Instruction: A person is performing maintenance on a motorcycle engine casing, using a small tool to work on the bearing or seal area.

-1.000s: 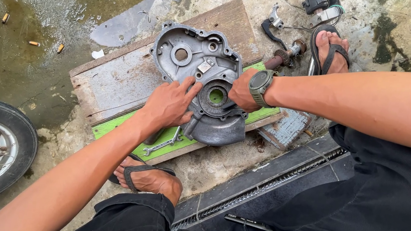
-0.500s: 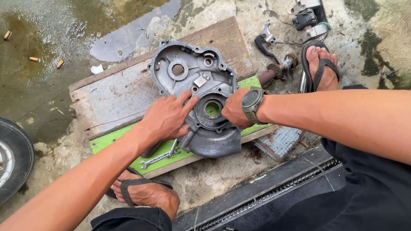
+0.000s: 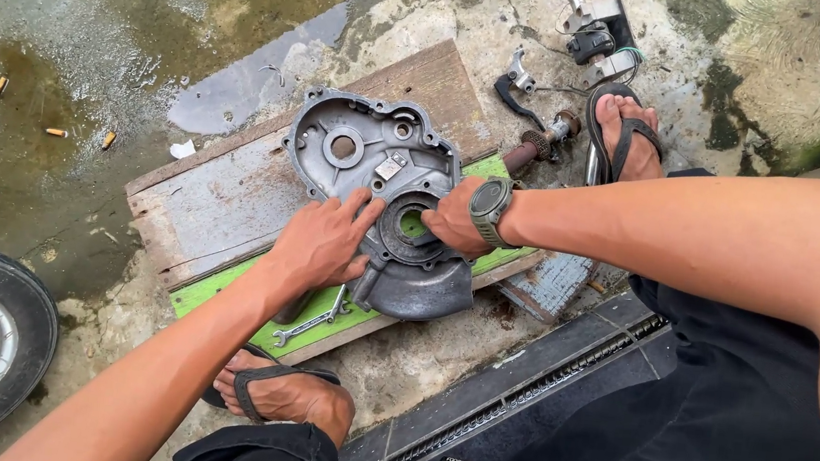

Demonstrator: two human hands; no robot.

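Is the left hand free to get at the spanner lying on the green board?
Probably yes. The spanner lies uncovered on the green board, just below the left hand, which only rests flat on the engine cover and grips nothing.

Illumination is soft, even daylight from above; shadows are faint and diffuse, with a thin one under the metal engine cover (image 3: 375, 182). The wet ground (image 3: 97, 50) carries pale sky glare at upper left. Focus is sharp throughout, with slight wide-angle stretching toward the edges.
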